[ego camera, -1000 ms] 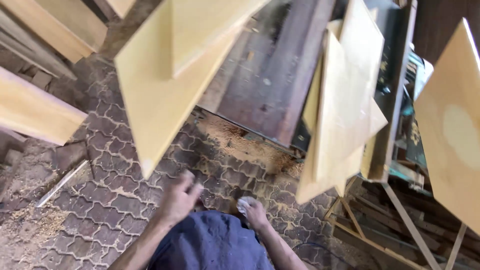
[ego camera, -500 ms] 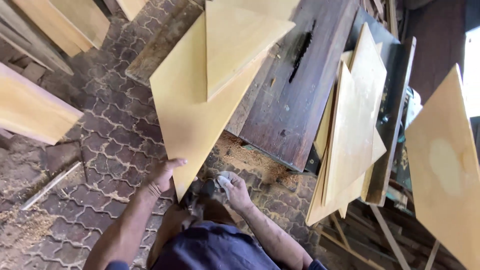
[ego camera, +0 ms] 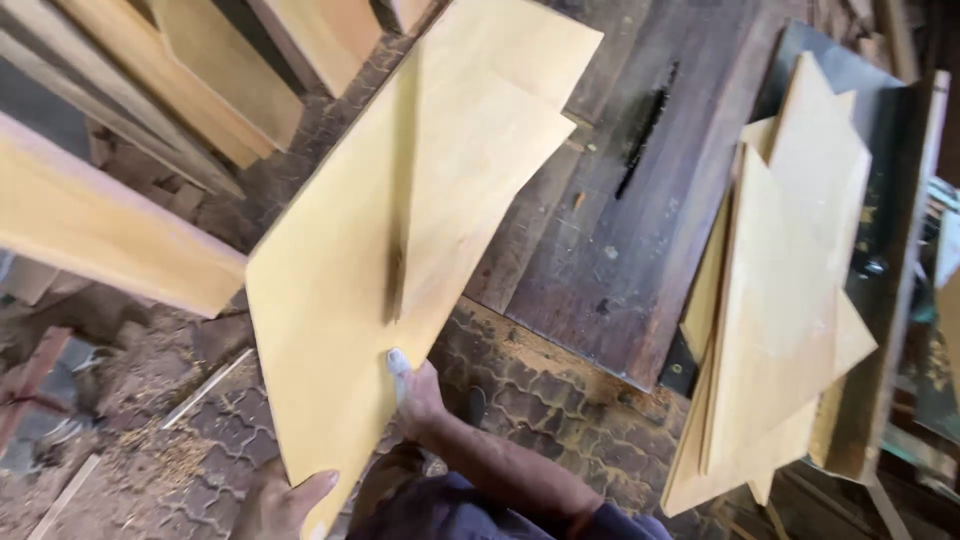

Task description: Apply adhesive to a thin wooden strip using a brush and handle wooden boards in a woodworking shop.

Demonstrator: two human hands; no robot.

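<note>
A large pale yellow plywood sheet (ego camera: 330, 300) hangs over the edge of a dark table saw top (ego camera: 620, 210), with a smaller sheet (ego camera: 480, 150) lying on it. My right hand (ego camera: 415, 390) grips the lower edge of the sheets, thumb on top. My left hand (ego camera: 285, 500) holds the bottom corner of the large sheet from below. A saw blade slot (ego camera: 645, 130) shows in the table top, to the right of the sheets.
A stack of similar plywood pieces (ego camera: 780, 310) lies on the right end of the table. Wooden boards (ego camera: 110, 230) lean at the left. Patterned paving (ego camera: 560, 400) with sawdust (ego camera: 170, 460) covers the floor below.
Both hands rose from the floor area to the plywood. The right hand took the lower edge, the left took the bottom corner. The view moved closer to the sheets.
</note>
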